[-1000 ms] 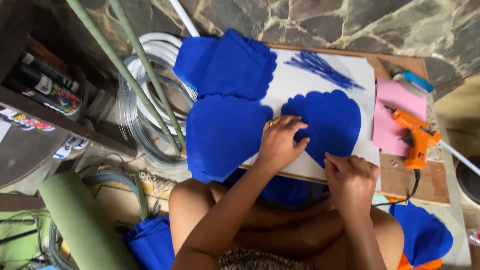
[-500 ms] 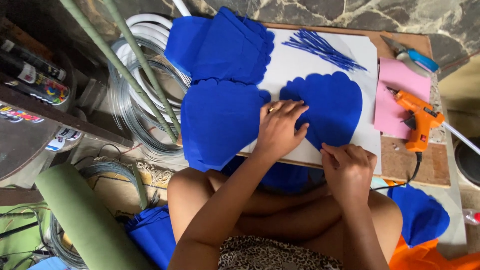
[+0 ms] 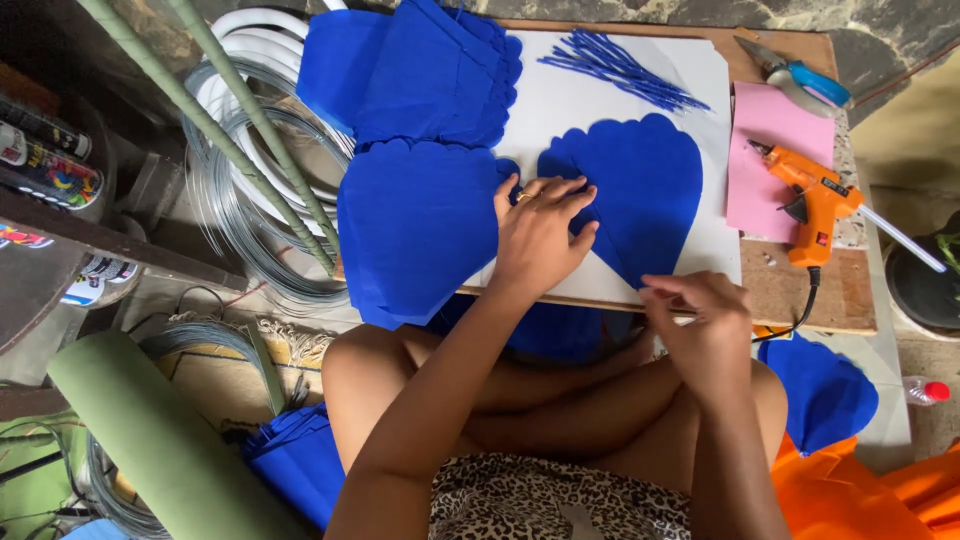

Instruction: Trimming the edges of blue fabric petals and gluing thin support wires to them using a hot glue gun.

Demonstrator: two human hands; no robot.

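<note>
We had our left hand [image 3: 540, 225] pressed flat on the blue petal [image 3: 640, 190], right hand [image 3: 700, 320] pinching its tip; gluing probably came next.

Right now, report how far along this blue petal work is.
Done: scalloped blue petals lie cut and piled at the board's far left. In hand: the left hand presses a heart-shaped petal flat while the right hand pinches its pointed tip. Left: the blue strips and orange glue gun lie untouched.
</note>
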